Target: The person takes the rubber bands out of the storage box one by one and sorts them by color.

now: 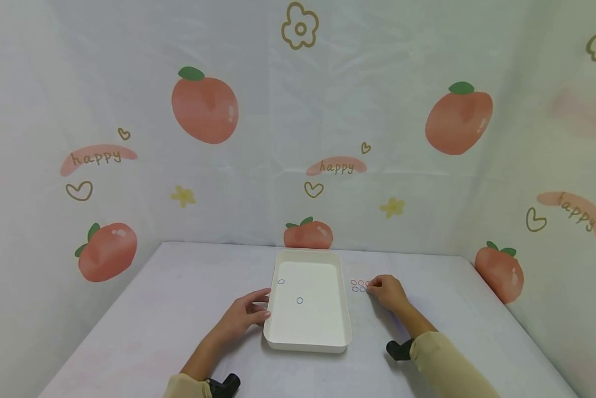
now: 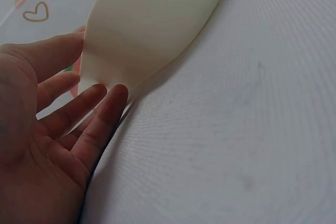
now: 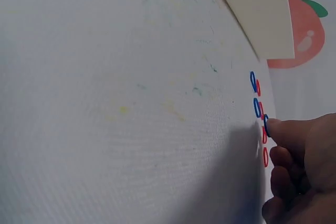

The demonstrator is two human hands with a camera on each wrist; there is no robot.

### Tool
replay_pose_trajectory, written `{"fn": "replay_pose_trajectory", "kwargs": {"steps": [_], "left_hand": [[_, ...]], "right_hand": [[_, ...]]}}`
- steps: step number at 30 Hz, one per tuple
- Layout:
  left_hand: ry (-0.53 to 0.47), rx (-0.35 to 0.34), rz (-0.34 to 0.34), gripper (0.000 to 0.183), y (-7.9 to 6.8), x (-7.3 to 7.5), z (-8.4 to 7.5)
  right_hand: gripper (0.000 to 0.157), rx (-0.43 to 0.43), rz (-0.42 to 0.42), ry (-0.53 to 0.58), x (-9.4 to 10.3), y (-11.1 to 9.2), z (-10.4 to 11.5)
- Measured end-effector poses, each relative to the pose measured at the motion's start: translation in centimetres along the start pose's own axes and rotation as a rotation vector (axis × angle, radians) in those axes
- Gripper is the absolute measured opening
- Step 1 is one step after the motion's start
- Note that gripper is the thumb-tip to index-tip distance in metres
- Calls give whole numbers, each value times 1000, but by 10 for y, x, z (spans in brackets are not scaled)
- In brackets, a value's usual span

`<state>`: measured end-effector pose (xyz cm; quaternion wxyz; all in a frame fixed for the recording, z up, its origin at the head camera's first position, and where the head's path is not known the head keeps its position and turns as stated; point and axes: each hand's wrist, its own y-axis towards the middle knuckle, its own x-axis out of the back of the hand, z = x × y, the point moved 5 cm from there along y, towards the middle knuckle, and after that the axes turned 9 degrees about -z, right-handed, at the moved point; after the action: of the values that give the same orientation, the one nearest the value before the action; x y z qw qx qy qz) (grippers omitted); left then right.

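Note:
A white rectangular tray stands on the table, with two thin blue rings lying apart inside it. My left hand rests its fingertips against the tray's outer left wall; the left wrist view shows its fingers fairly straight and spread there. Right of the tray, my right hand pinches a blue ring at its thumb and fingertips. Close by lie two rows of rings, several red rings and two blue rings. The fingers partly hide the held ring.
A white cloth covers the table. Behind and at the sides hang white curtains printed with fruit, hearts and flowers. Both wrists carry a black device near the sleeve.

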<state>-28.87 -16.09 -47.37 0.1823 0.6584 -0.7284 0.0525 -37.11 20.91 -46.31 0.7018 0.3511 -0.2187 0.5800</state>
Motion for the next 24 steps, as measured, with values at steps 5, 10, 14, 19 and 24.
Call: {"fn": "replay_pose_trajectory", "kwargs": {"steps": [5, 10, 14, 19, 24], "left_hand": [[-22, 5, 2, 59, 0, 1, -1], [-12, 10, 4, 59, 0, 0, 0], [7, 13, 3, 59, 1, -1, 1], [18, 29, -12, 59, 2, -2, 2], [20, 31, -15, 59, 2, -1, 2]], "right_hand": [[7, 4, 2, -17, 0, 1, -4], [7, 4, 8, -23, -2, 1, -6], [8, -6, 13, -36, -2, 2, -5], [7, -21, 7, -40, -2, 6, -8], [8, -25, 0, -28, -3, 9, -11]]}}
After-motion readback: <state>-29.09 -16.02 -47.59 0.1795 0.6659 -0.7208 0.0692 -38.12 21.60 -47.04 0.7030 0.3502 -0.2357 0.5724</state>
